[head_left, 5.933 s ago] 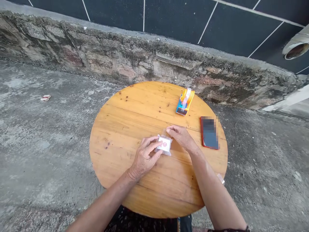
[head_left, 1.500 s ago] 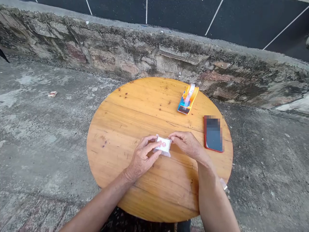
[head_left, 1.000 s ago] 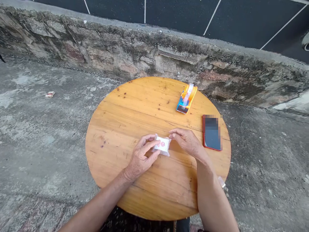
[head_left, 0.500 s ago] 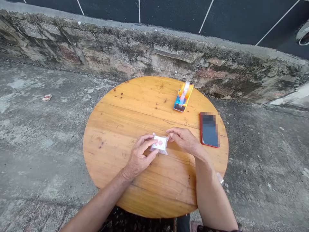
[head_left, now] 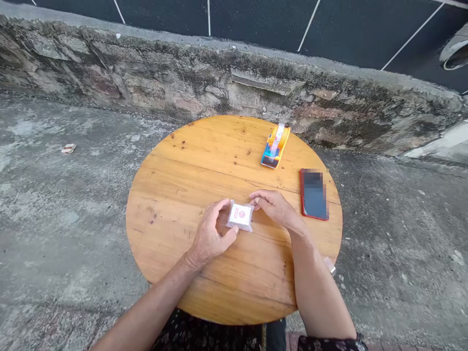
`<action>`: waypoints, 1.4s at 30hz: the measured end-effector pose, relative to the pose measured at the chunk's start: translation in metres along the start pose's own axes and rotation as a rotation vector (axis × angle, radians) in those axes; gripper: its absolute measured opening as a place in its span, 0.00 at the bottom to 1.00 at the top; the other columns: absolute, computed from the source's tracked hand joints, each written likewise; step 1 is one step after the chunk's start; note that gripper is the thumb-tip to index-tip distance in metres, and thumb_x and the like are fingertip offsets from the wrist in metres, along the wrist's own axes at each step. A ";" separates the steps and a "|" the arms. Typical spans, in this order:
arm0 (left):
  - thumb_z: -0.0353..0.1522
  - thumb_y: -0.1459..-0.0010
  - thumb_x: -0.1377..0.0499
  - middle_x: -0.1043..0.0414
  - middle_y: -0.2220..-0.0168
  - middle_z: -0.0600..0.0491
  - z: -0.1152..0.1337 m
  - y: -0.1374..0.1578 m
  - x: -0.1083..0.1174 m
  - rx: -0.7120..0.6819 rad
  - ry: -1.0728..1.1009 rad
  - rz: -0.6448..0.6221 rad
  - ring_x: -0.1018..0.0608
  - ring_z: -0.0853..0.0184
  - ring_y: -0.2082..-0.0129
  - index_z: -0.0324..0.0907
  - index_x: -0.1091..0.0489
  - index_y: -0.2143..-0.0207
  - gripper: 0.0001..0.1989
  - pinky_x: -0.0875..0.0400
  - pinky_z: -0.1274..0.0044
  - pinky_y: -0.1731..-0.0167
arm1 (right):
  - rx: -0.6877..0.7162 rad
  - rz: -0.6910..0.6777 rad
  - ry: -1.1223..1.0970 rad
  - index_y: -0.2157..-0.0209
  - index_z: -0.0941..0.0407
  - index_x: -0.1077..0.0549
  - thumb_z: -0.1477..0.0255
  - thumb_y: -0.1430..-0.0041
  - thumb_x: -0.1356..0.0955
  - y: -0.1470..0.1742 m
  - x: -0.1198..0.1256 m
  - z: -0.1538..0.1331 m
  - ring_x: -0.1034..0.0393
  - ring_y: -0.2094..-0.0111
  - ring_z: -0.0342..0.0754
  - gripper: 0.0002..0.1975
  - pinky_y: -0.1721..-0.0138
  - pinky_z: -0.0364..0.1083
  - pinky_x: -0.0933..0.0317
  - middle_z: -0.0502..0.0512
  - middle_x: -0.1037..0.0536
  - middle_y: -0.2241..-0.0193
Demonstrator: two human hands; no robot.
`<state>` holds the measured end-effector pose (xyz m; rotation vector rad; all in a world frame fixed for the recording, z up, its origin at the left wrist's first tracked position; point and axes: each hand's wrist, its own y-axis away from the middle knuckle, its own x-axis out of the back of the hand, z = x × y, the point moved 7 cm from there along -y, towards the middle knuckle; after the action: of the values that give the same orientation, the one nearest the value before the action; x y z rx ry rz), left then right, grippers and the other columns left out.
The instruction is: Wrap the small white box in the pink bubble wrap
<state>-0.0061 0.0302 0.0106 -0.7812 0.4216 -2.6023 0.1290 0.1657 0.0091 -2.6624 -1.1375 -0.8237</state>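
Red-edged phone (head_left: 314, 197), rough stone base (head_left: 153, 80), dark tiled wall (head_left: 256, 24), litter (head_left: 68, 148) on concrete floor (head_left: 73, 214)

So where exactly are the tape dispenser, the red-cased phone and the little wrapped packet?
Tape dispenser (head_left: 276, 145), head view: on its tape strip.
Red-cased phone (head_left: 314, 197), head view: middle of the screen.
Wrapped packet (head_left: 241, 215), head view: white printed face.

I had a round wooden table (head_left: 175, 185) on rough grey concrete floor (head_left: 66, 204). Beyond the far edge: weathered stone base (head_left: 153, 83), then dark tiled wall (head_left: 256, 22) with pale joints. Pipe end (head_left: 457, 54) stuck out past the right edge. Light was diffuse.
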 end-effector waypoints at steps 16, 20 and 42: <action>0.26 0.49 0.44 0.32 0.48 0.44 -0.020 0.005 0.002 0.139 0.227 0.027 0.29 0.57 0.48 0.42 0.43 0.41 0.32 0.32 0.66 0.54 | -0.064 0.187 -0.159 0.64 0.58 0.27 0.74 0.46 0.39 -0.011 0.007 0.021 0.32 0.77 0.41 0.11 0.72 0.42 0.37 0.52 0.22 0.72; 0.26 0.49 0.45 0.33 0.47 0.44 -0.028 0.006 0.001 0.157 0.324 0.041 0.29 0.57 0.48 0.43 0.42 0.41 0.31 0.33 0.66 0.53 | -0.064 0.207 -0.165 0.65 0.58 0.27 0.74 0.47 0.39 -0.012 0.009 0.022 0.32 0.79 0.40 0.10 0.73 0.41 0.37 0.51 0.22 0.72; 0.26 0.45 0.51 0.27 0.56 0.46 -0.051 -0.004 0.007 0.248 0.484 0.236 0.24 0.66 0.57 0.39 0.36 0.48 0.21 0.27 0.71 0.59 | 0.005 0.484 -0.207 0.65 0.58 0.28 0.68 0.47 0.38 -0.012 0.016 0.027 0.34 0.80 0.40 0.12 0.73 0.42 0.37 0.52 0.22 0.72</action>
<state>-0.0418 0.0395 -0.0254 -0.0098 0.2914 -2.5318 0.1409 0.1930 -0.0066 -2.8804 -0.4755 -0.4654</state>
